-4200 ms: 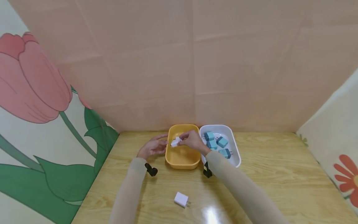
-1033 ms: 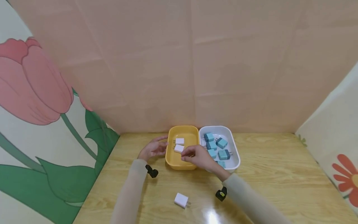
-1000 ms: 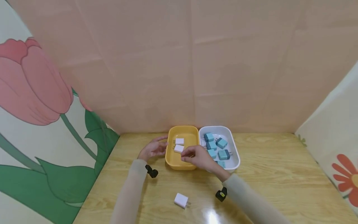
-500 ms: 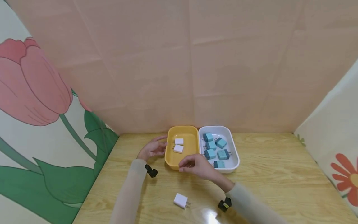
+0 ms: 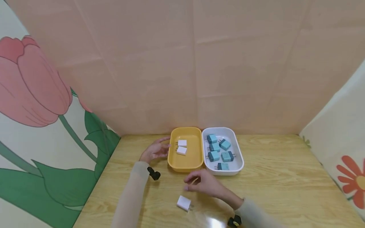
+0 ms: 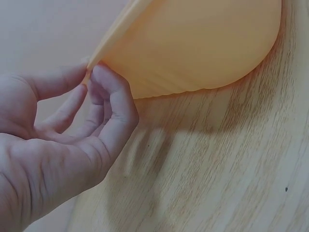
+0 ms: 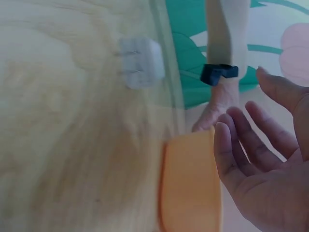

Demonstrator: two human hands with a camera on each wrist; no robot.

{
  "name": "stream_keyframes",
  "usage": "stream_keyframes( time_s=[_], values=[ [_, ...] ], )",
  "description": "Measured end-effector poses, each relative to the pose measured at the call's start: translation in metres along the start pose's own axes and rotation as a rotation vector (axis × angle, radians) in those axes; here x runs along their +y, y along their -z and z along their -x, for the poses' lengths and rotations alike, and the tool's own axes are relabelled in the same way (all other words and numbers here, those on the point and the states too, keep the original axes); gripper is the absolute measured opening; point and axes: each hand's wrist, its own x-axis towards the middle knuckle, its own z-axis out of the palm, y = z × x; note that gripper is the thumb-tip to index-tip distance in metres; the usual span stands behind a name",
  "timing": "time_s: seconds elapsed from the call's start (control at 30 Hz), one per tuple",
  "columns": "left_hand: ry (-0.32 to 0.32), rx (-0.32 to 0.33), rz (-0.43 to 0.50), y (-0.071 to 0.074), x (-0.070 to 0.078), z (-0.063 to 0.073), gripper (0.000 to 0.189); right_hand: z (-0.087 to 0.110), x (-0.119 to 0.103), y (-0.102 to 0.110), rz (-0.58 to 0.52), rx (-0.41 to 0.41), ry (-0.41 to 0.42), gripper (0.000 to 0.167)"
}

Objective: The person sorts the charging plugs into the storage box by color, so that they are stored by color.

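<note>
My left hand point(image 5: 155, 151) pinches the left rim of the yellow tray point(image 5: 186, 166); the left wrist view shows thumb and fingers meeting on the tray's edge. Inside that tray lie two white charger plugs point(image 5: 182, 150), side by side. My right hand point(image 5: 206, 183) hangs over the table in front of the trays, fingers loosely bent and holding nothing. Just below it in the head view, a single white charger plug point(image 5: 184, 203) lies on the wood, prongs pointing right. The right wrist view has this charger plug point(image 7: 142, 63) blurred, apart from the fingers.
Against the yellow tray's right side stands a white tray point(image 5: 239, 158) with several light-blue charger plugs point(image 5: 227, 156) in it. Both trays sit near the table's back edge, before a pinkish-beige backdrop point(image 5: 242, 79). Flower-painted panels flank the wooden table point(image 5: 273, 177).
Earlier my right hand held a white charger plug over the yellow tray; two now lie there. It has since drawn back toward the charger plug on the table. My left hand stays at the rim.
</note>
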Motion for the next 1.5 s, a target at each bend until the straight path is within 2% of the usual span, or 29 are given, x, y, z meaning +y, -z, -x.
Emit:
stream_keyframes(
  time_s=[0.13, 0.27, 0.37, 0.5, 0.67, 0.87, 1.2, 1.5],
  values=[
    [0.007, -0.003, 0.009, -0.001, -0.001, 0.001, 0.061, 0.009, 0.009, -0.010, 0.008, -0.003, 0.039, 0.030],
    [0.001, 0.008, 0.014, -0.002, -0.001, 0.003, 0.060, 0.018, 0.019, -0.020, 0.068, -0.011, 0.077, 0.044],
    [-0.008, 0.019, 0.008, -0.003, -0.001, 0.002, 0.059, 0.024, 0.022, -0.024, 0.122, -0.019, 0.070, 0.054],
    [-0.008, 0.023, 0.003, -0.002, -0.001, 0.002, 0.059, 0.031, 0.022, -0.026, 0.123, -0.030, 0.030, 0.062],
    [0.000, 0.017, 0.016, -0.001, 0.000, 0.003, 0.061, 0.039, 0.025, -0.031, 0.103, -0.044, -0.010, 0.062],
    [0.005, 0.005, 0.028, 0.000, 0.002, 0.003, 0.062, 0.046, 0.030, -0.039, 0.162, -0.061, -0.014, 0.061],
    [0.015, -0.009, 0.054, 0.000, -0.004, -0.002, 0.062, 0.048, 0.026, -0.043, 0.224, -0.057, 0.028, 0.057],
    [-0.002, 0.002, 0.021, 0.002, -0.003, -0.001, 0.059, 0.043, 0.027, -0.042, 0.245, -0.076, -0.006, 0.055]
  ],
)
